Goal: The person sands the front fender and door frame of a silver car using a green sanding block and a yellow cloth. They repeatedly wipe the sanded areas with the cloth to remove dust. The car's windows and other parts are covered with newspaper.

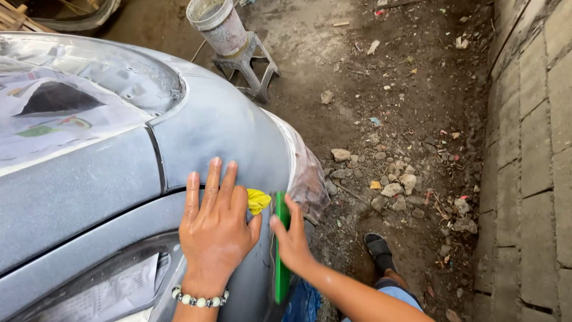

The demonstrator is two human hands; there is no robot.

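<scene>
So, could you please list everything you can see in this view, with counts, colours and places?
car body panel: one, grey, sanded, left half of view
masking paper: sheets, white, over the car's openings
yellow cloth: one, on the panel, partly under the left hand
green block: one, at the panel's edge
container: one, dusty, on a stand at top
stand: one, grey
stones: many, on the dirt floor
brick paving: grey, right
sandal: one, black
bracelet: one, beaded
left hand: flat on panel
right hand: holds green block
</scene>
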